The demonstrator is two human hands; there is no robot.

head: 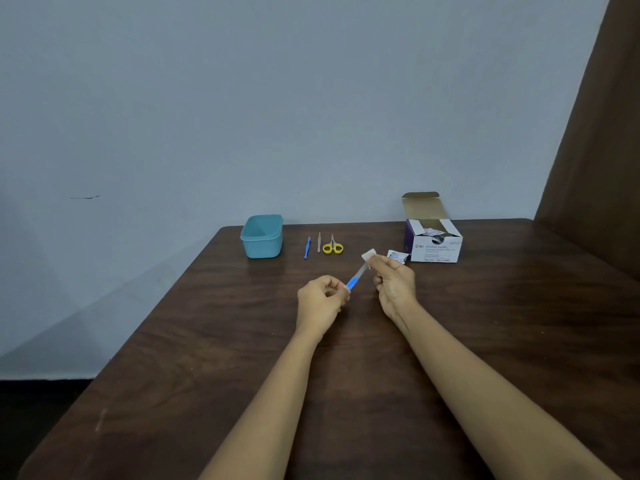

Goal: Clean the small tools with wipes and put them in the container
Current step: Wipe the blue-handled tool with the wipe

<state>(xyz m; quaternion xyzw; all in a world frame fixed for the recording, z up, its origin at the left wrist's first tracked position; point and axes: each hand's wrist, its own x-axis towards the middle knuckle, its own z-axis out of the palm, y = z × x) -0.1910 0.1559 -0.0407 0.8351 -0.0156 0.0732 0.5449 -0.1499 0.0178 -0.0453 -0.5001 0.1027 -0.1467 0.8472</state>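
The left hand (pixel 322 297) is loosely clenched, its thumb and forefinger pinching the blue handle end of a small blue-handled tool (pixel 354 280), which slants up and to the right above the dark wooden table (pixel 502 334). The right hand (pixel 394 284) has its fingers curled and pinches a white wipe (pixel 369 255) between thumb and fingertips. The wipe is wrapped about the grey far end of the same tool, which is held in the air in front of the row of other tools.

The teal container (pixel 262 237) stands open-topped at the back left of the table, well apart from the hands; what shows of its inside is plain teal wall. At the back right stands a purple-and-white box of alcohol swabs (pixel 434 244), its lid flap raised, with sachets showing in the opening. Just beside the box's lower left corner lies 1 torn sachet (pixel 397 256) on the table, near the right hand.

Between container and box 3 tools lie flat on the table, side by side: 1 slim blue tool (pixel 307 248), 1 thin grey metal tool (pixel 319 242) and 1 pair of yellow-handled scissors (pixel 332 246), points away from the person. With the 1 in hand that makes 4 small tools, 1 container, 1 box, 1 wipe in use
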